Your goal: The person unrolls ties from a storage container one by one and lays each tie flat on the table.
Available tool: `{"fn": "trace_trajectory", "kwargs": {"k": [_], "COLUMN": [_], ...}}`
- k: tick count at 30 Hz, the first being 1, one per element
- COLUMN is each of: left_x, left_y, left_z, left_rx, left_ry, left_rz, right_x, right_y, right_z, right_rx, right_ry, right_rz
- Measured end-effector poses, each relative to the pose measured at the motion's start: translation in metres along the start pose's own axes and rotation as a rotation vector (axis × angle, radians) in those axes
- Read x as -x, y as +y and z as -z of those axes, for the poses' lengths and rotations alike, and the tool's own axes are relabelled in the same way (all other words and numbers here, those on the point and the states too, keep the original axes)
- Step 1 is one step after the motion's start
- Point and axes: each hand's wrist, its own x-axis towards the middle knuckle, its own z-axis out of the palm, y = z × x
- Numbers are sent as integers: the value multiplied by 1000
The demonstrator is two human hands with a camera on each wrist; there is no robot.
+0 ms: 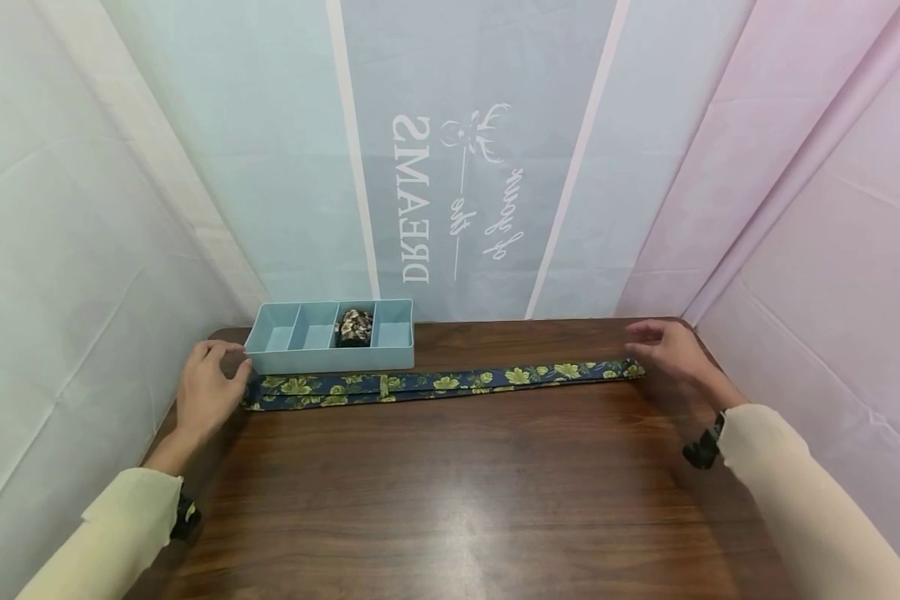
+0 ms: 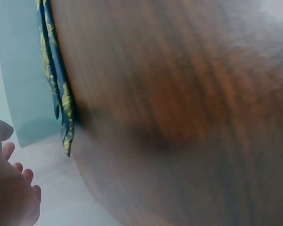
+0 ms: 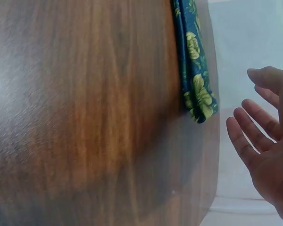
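Hovering beside opposite ends of a folded floral necktie (image 1: 444,383), a person's left hand (image 1: 204,390) and right hand (image 1: 671,350) each show a loose, parted grip holding nothing. The necktie stretches across the wooden counter (image 1: 450,467) before a light-blue four-compartment tray (image 1: 330,361) containing a dark patterned roll (image 1: 355,327).

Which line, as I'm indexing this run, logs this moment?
floral tie: lying on table | left hand: empty, near left end | right hand: empty, near right end | blue tray: behind tie

This is a cloth-walled booth (image 1: 67,208): a printed curtain (image 1: 435,167) hangs beyond the left hand (image 1: 206,387), right hand (image 1: 673,356) and tabletop (image 1: 450,467).
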Motion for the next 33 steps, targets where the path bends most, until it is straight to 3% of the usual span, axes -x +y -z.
{"fn": "trace_trajectory", "kwargs": {"k": [4,8,15,22,33], "left_x": [-8,-17,-36,-49,-59], "left_y": [7,13,21,30,39], "left_z": [3,3,-9,-23,-35], "left_rx": [15,12,-42,-102,-151], "left_ry": [1,-43,-204,-360,-466], "left_rz": [-52,-96,-136,-218,-253], "right_x": [-5,-11,-23,-33,-47], "right_y": [-10,-21,-38,-55,-95], "right_z": [1,0,-6,-11,-18], "right_rx": [30,32,-14,-45,-15], "right_ry": [-26,-38,-40,-79,-98], "right_rz": [-25,-7,113,146,188]}}
